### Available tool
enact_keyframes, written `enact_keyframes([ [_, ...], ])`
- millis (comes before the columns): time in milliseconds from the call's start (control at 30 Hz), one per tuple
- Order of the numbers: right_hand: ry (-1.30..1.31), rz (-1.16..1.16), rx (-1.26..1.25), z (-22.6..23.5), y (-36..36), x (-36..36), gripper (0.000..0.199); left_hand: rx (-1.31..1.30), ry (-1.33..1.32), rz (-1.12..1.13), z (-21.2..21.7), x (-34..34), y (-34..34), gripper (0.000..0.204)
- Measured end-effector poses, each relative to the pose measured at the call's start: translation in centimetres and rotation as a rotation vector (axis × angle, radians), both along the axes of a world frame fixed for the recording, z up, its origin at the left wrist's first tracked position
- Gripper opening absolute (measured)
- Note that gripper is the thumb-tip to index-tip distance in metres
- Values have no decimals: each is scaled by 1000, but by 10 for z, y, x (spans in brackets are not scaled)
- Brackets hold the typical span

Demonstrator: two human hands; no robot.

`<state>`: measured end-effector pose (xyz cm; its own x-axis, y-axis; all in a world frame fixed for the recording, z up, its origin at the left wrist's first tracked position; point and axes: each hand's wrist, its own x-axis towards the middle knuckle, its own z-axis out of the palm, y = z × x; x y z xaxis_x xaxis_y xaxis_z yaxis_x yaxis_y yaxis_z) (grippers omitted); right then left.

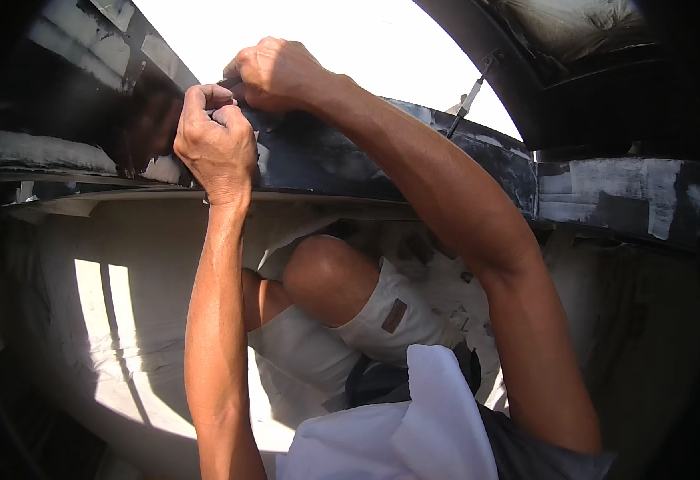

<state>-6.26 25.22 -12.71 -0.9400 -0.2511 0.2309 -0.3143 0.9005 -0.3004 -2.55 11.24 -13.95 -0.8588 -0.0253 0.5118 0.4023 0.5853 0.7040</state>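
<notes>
Close together at the upper left, both hands work at a black panel [318, 152] with whitish smears. My left hand [215, 140] is closed, its fingertips curled in toward the right hand. My right hand [274, 76] is curled shut just above and to the right of it. A small dark thin piece [228, 82] shows between the two hands, at the right hand's fingertips. Its kind cannot be made out, since fingers cover most of it. What the left fingers pinch, if anything, is hidden.
A dark wall [86, 80] with pale patches rises at the left. At the upper right a thin strut [466, 104] meets a raised dark frame [534, 88]. My bent knee [326, 276] is below the panel, over a pale sheet [158, 304]. A white cloth [414, 432] hangs over my front.
</notes>
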Motion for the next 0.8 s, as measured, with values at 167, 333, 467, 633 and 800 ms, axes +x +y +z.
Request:
enact_keyframes([
  [167, -159, -45, -82, 12, 21, 20, 27, -175, -20, 2, 3, 2, 1, 17],
  [333, -102, -122, -89, 20, 12, 25, 18, -300, -140, 15, 4, 1, 6, 25],
  [467, 248, -115, -356, 58, 59, 100, 11, -465, -48, -45, 1, -4, 2, 25],
  [633, 131, -304, -596, 105, 89, 247, 6, -549, -81, -63, -1, 0, -7, 20],
  [800, -584, -703, -753, -9, 68, 366, 36, -602, -70, -77, -1, -6, -2, 19],
])
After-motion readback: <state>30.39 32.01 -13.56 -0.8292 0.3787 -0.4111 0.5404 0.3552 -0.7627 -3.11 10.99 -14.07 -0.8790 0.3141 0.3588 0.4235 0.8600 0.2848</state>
